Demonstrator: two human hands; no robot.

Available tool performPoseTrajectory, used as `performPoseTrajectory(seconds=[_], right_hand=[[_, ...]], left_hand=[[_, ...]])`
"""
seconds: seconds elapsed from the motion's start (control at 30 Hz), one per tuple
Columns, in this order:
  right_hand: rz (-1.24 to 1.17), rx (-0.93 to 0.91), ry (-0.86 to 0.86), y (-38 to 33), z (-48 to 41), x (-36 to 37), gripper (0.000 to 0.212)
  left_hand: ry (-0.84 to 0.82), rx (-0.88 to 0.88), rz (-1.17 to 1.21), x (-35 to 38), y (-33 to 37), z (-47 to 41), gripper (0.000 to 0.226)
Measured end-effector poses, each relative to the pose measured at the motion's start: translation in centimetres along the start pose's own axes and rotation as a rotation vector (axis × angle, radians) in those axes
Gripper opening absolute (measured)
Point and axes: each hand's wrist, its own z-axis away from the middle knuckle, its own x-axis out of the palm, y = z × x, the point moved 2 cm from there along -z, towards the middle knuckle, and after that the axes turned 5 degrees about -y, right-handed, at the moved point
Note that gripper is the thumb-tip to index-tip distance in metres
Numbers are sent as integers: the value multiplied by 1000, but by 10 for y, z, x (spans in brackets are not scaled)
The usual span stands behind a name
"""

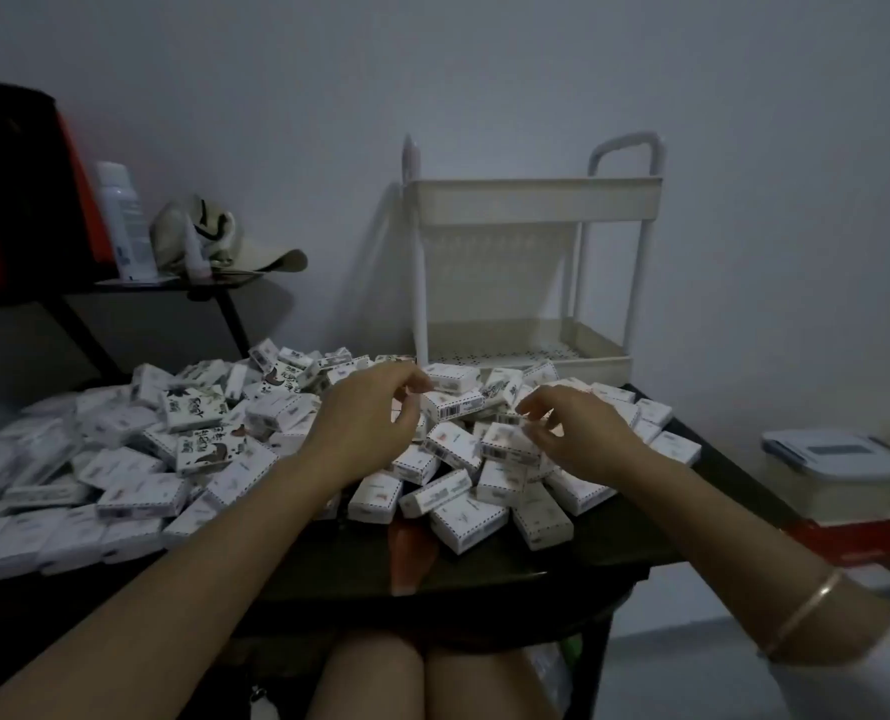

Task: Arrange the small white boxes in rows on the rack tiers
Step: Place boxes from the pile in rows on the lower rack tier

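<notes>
A big heap of small white boxes (209,459) covers the dark table (484,563). Behind the heap stands a cream two-tier rack (533,200); its lower tier (596,358) holds no boxes, and the inside of the upper tier is hidden. My left hand (364,428) hovers over the middle of the heap with fingers curled and apart, holding nothing. My right hand (572,433) reaches into the heap beside it. Its fingertips touch a white box with a barcode (510,444). Whether it grips that box is unclear.
A side shelf at the back left carries a white spray bottle (120,220) and a beige cap (224,241). A black and red bag (16,184) stands beside them. At the right a lidded plastic container (837,470) rests on a red box. My knees are under the table.
</notes>
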Motion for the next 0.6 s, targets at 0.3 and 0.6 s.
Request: performPoseTrajectory(seconds=[0.3,0.6], right_hand=[[78,52,-331,-2,-24,13,54],[-385,32,-155,16,-78,-20,64]], left_hand=[[-225,-64,-129,20,-24,-58,38],[-715,-99,-37,32,-53,-112,76]])
